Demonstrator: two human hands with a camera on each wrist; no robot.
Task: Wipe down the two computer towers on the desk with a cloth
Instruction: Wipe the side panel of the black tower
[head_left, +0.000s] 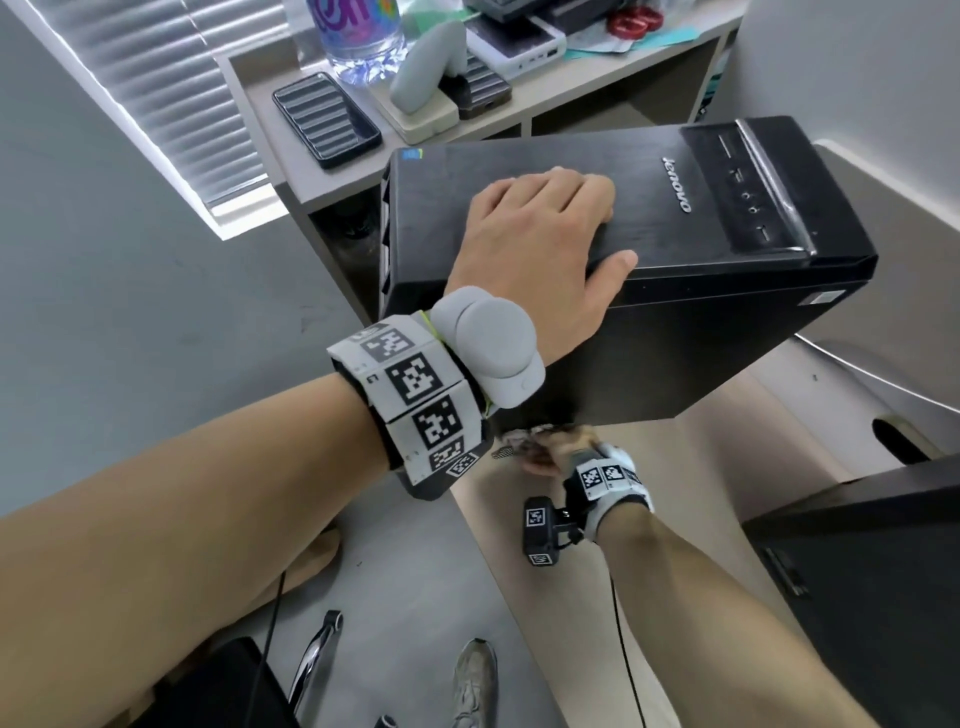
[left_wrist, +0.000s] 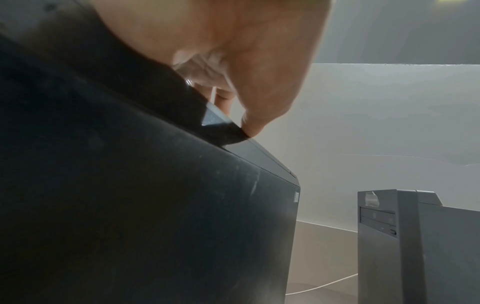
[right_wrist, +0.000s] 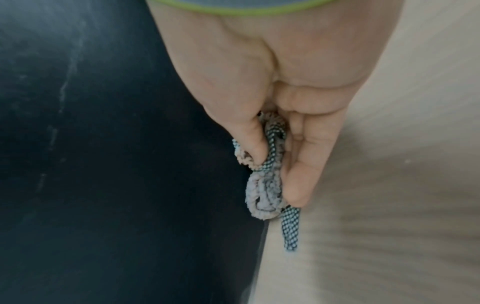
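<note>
Left hand (head_left: 540, 249) sits nearest, palm and fingers curled over the top edge of the first tower (head_left: 727, 312), bracing it on the desk (head_left: 597, 519). Lower down, the right hand (right_wrist: 272, 107) pinches a bunched cloth (right_wrist: 265, 185) against that tower's dusty side panel near its bottom edge. Side wiping seems underway; next the cloth likely needs long strokes, then the second tower (head_left: 872, 582), untouched at right.
</note>
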